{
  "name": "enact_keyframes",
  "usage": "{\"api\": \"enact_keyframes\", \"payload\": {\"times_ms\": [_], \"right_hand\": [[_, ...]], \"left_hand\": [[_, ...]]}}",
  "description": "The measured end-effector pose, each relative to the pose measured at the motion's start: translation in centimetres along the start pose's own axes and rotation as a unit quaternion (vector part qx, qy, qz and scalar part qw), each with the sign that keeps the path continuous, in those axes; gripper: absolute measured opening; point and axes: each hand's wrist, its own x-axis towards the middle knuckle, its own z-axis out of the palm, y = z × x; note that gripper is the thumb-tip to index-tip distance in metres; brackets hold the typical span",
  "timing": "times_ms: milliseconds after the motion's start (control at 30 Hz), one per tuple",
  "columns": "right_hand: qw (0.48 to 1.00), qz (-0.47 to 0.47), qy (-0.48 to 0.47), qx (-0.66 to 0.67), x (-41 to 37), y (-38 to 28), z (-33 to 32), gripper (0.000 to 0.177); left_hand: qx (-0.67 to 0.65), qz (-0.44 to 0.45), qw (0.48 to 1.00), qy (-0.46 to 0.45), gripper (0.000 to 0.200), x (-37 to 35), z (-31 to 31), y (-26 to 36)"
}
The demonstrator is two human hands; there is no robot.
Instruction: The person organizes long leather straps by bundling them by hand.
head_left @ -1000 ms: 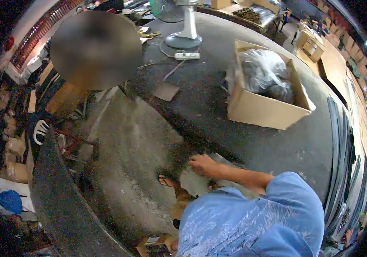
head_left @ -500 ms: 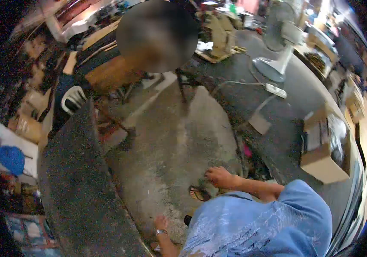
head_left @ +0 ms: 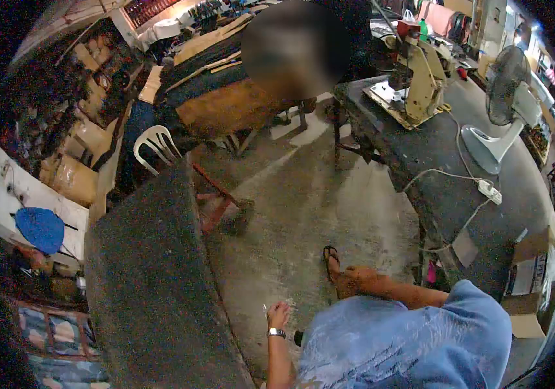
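My left hand (head_left: 279,314), with a metal-band watch (head_left: 276,332) on its wrist, hangs low over the concrete floor (head_left: 303,214). Its fingers are loosely bent and no object shows in them. Beside it runs the edge of a long dark table (head_left: 154,292). My right hand (head_left: 355,280) is in front of my body, fingers loosely apart, with nothing visible in it. Just past it, a foot in a flip-flop (head_left: 331,256) steps on the floor. My blue shirt (head_left: 407,340) fills the lower part of the view.
On the right-hand table stand a sewing machine (head_left: 423,84), a fan (head_left: 507,97), a power strip (head_left: 489,190) and a cardboard box (head_left: 529,259). A white plastic chair (head_left: 155,148) is by the left table's far end. A blurred person (head_left: 297,52) is ahead.
The view has swung left and tilted up, so the room's furniture sits further right in it. My left hand reaches further forward, and a foot shows beyond my right hand.
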Motion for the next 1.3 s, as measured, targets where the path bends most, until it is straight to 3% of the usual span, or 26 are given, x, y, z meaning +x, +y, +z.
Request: {"api": "enact_keyframes", "payload": {"times_ms": [33, 67, 133, 167, 233, 300, 367, 467, 567, 600, 667, 800, 900, 967, 1000, 1067, 1167, 1233, 1267, 1300], "right_hand": [[1.0, 0.011, -0.016, -0.007, 2.1, 1.1, -0.5, 0.038], [1.0, 0.0, 0.0, -0.01, 3.6, 2.1, -0.8, 0.038], [0.999, -0.015, 0.042, -0.028, 7.9, 4.3, -4.3, 0.038], [0.999, 0.006, 0.027, -0.042, 10.8, 6.8, -5.0, 0.039], [0.997, 0.052, -0.021, -0.057, 16.4, 11.9, -4.0, 0.041], [0.984, -0.051, 0.113, -0.131, 20.5, 13.5, -8.0, 0.038], [0.942, -0.128, 0.292, -0.108, 23.3, 13.6, -11.8, 0.034], [0.975, -0.055, 0.179, -0.12, 31.3, 12.6, -17.1, 0.029], [0.964, -0.085, 0.23, -0.098, 36.0, 13.1, -17.8, 0.029], [0.974, -0.066, 0.198, -0.09, 37.4, 13.1, -18.1, 0.028], [0.987, -0.029, 0.138, -0.075, 40.2, 12.5, -18.6, 0.026], [0.985, -0.028, 0.148, -0.081, 45.0, 12.4, -20.2, 0.025], [0.989, 0.028, 0.139, -0.05, 47.4, 12.5, -21.5, 0.025], [0.99, 0.085, 0.106, -0.037, 50.5, 14.6, -21.3, 0.026], [0.988, 0.029, 0.142, -0.049, 51.2, 14.8, -22.0, 0.029], [0.983, 0.094, 0.152, -0.045, 53.5, 16.2, -21.1, 0.033], [0.975, 0.123, 0.167, -0.076, 55.2, 15.9, -23.6, 0.037], [0.961, 0.135, 0.225, -0.091, 56.5, 17.7, -26.0, 0.037], [0.951, 0.127, 0.267, -0.088, 57.2, 18.5, -25.6, 0.037], [0.94, 0.115, 0.308, -0.087, 58.1, 19.6, -25.7, 0.036]], "left_hand": [[0.031, 0.019, 0.999, 0.0, 0.024, 1.8, 0.5, 1.6], [0.144, 0.047, 0.988, 0.0, 0.028, 3.9, -0.4, 2.4], [0.106, 0.076, 0.991, 0.008, 0.027, 7.9, -2.1, 2.9], [0.216, 0.174, 0.961, 0.0, 0.024, 10.8, -4.1, 1.1], [0.217, 0.179, 0.959, 0.013, 0.021, 13.0, -5.2, 0.7], [-0.013, 0.008, 0.998, 0.059, 0.02, 13.4, -4.5, 2.3], [-0.008, 0.024, 0.995, 0.092, 0.022, 13.1, -4.2, 2.9], [0.001, 0.064, 0.989, 0.132, 0.025, 13.9, -0.9, 11.9], [0.107, 0.104, 0.978, 0.145, 0.036, 21.7, -0.8, 14.5], [0.157, 0.119, 0.97, 0.143, 0.04, 25.0, -0.7, 15.1], [0.251, 0.211, 0.937, 0.119, 0.049, 29.9, 2.0, 18.2], [0.415, 0.373, 0.827, 0.063, 0.054, 36.9, 8.4, 25.6], [0.514, 0.204, 0.821, -0.139, 0.056, 39.2, 10.7, 34.1], [0.515, 0.156, 0.819, -0.198, 0.055, 40.9, 11.3, 37.5], [0.519, 0.133, 0.815, -0.219, 0.055, 42.0, 11.0, 38.8], [0.536, 0.096, 0.801, -0.25, 0.054, 44.6, 10.7, 41.3], [0.581, 0.062, 0.763, -0.278, 0.053, 49.7, 11.8, 46.1], [0.618, 0.06, 0.729, -0.287, 0.052, 54.5, 14.7, 50.5], [0.636, 0.076, 0.713, -0.285, 0.052, 56.6, 15.9, 51.8], [0.647, 0.146, 0.692, -0.284, 0.052, 58.6, 17.3, 53.1]]}}
